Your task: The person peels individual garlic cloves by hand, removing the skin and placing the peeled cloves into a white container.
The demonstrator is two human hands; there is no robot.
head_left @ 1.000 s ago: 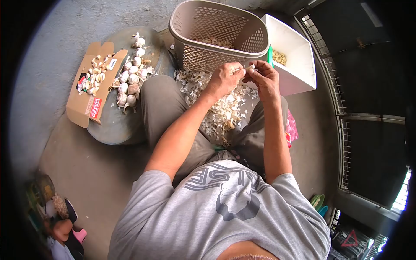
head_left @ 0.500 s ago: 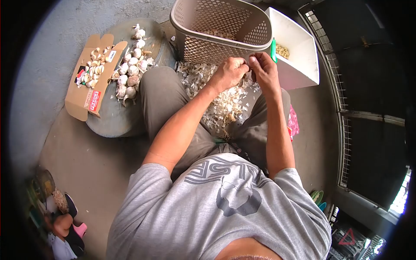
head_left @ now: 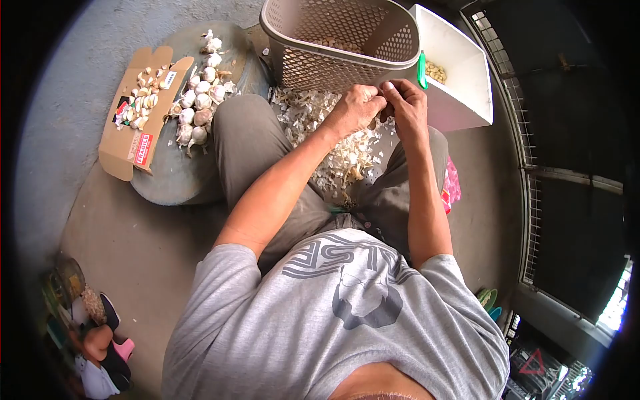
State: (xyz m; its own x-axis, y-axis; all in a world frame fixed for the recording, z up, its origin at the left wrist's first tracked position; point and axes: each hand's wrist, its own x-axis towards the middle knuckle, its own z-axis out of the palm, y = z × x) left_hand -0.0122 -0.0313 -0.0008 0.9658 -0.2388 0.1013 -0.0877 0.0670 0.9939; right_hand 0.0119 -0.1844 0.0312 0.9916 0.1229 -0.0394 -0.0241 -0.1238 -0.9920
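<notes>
My left hand and my right hand meet above a heap of papery garlic skins, fingertips pinched close together. Whatever sits between the fingers is hidden; both hands are closed. To the left, whole garlic bulbs are piled on a round grey stool-like surface. Beside them lies an opened-out cardboard box bearing loose garlic cloves. Peeled cloves show inside a white foam box on the right. A green handle-like object is at that box's near left edge.
A tall brown perforated basket stands just beyond the hands, with pale pieces at its bottom. My knees flank the skins. A pink cloth-like item is by the right leg. Another person is partly visible at lower left. Dark mesh panels line the right.
Both hands stay pinched together in nearly the same place, with slight finger movement. The whole view has shifted a little.
</notes>
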